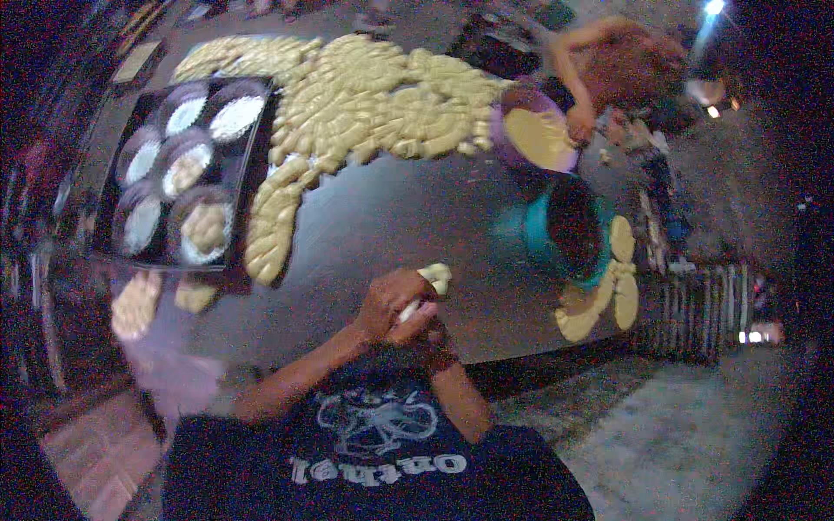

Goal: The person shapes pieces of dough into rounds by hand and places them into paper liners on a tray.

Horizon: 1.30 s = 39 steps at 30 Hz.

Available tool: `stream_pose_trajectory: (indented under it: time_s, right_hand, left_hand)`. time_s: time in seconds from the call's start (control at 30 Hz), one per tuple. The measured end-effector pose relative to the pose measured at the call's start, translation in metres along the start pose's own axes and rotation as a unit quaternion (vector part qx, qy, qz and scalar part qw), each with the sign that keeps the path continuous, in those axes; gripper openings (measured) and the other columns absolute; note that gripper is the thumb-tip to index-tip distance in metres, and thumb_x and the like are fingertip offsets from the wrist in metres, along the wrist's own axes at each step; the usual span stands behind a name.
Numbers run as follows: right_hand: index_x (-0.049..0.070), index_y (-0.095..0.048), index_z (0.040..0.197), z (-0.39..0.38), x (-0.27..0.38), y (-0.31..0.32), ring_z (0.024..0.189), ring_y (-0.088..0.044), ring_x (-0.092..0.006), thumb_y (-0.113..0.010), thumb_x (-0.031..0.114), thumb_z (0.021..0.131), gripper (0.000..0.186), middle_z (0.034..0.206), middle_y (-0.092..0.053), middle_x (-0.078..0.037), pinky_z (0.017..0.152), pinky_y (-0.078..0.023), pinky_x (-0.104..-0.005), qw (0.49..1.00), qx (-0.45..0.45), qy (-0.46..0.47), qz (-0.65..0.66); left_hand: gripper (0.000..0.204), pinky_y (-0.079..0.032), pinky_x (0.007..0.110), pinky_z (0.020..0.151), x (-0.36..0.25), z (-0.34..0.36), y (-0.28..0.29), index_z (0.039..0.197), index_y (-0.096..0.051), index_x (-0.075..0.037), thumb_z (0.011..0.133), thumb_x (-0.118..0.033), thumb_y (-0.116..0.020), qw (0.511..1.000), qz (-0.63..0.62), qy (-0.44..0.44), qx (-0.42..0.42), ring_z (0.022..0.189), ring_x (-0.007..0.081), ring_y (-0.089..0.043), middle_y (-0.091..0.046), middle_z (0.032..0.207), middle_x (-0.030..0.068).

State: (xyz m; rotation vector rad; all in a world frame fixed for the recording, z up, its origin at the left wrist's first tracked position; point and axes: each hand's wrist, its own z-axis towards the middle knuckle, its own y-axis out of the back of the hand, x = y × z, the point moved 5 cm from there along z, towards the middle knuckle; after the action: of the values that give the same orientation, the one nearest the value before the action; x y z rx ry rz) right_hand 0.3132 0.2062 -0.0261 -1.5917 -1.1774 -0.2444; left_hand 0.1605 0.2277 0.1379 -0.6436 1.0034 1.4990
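Observation:
Just in front of my chest, my left hand (393, 302) and my right hand (424, 330) are closed together around a small piece of pale dough (437, 276). Part of the dough sticks out past the fingers of my left hand. More of it shows between the two hands, and the rest is hidden by my fingers. Many shaped pieces of yellow dough (347, 104) lie close together over the far side of the metal table (373, 226). A strip of them (274, 226) reaches down toward me on the left.
A black tray (248, 187) at left holds several paper-lined round moulds, some with dough. Right are a purple tub (504, 143) of yellow dough or batter, a teal bucket (539, 226) with dark contents, and flat dough pieces (624, 295). A co-worker's hand (580, 122) touches the tub.

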Motion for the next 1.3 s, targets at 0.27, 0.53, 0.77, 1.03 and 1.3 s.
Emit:
stream_pose_trajectory:
  time_s: [0.27,0.53,0.77,1.03,1.3]
  right_hand:
    - [0.004,-0.056,0.127,0.047,0.271,-0.028,0.106,-0.061,-0.0181,-0.07,0.014,0.083,0.047,0.119,-0.063,-0.004,0.089,-0.05,-0.0337,0.96,0.11,0.107,-0.235]
    - [0.011,-0.067,0.118,0.256,0.454,0.091,0.085,-0.063,-0.0125,-0.067,0.003,0.076,0.042,0.098,-0.071,-0.005,0.075,-0.051,-0.0291,0.56,0.024,0.105,-0.822]
    - [0.007,-0.071,0.108,0.343,0.431,0.155,0.07,-0.063,-0.0143,-0.067,0.003,0.072,0.036,0.088,-0.071,-0.001,0.062,-0.053,-0.0331,0.565,0.121,-0.046,-0.815]
    - [0.006,-0.069,0.112,0.338,0.444,0.152,0.079,-0.063,-0.0149,-0.068,0.001,0.076,0.037,0.094,-0.071,-0.005,0.066,-0.054,-0.0336,0.56,0.244,-0.025,-0.791]
    - [0.003,-0.059,0.12,0.274,0.457,0.082,0.09,-0.063,-0.0147,-0.065,0.006,0.084,0.036,0.106,-0.065,-0.004,0.08,-0.052,-0.0297,0.708,0.222,0.024,-0.67]
  left_hand:
    - [0.034,-0.045,0.033,0.088,0.036,0.01,-0.053,0.119,-0.055,-0.003,0.095,-0.026,-0.058,0.91,-0.288,0.298,-0.02,0.101,0.021,-0.058,-0.061,0.109,0.0111]
    - [0.03,-0.045,0.034,0.09,0.087,-0.132,0.019,0.117,-0.056,-0.008,0.091,-0.023,-0.063,0.827,-0.11,0.483,-0.266,0.103,0.0192,-0.056,-0.06,0.111,0.0058]
    - [0.045,-0.045,0.036,0.093,0.013,-0.141,-0.001,0.125,-0.049,-0.006,0.088,-0.025,-0.066,0.674,-0.105,0.553,-0.479,0.107,0.0234,-0.055,-0.056,0.118,0.0086]
    - [0.024,-0.05,0.033,0.083,0.054,-0.155,-0.021,0.106,-0.062,-0.004,0.087,-0.016,-0.066,0.762,-0.076,0.5,-0.404,0.095,0.021,-0.061,-0.065,0.102,0.008]
    - [0.024,-0.049,0.036,0.09,0.024,-0.106,-0.028,0.108,-0.06,-0.003,0.088,-0.017,-0.064,0.75,-0.156,0.501,-0.403,0.101,0.0233,-0.061,-0.064,0.106,0.0105]
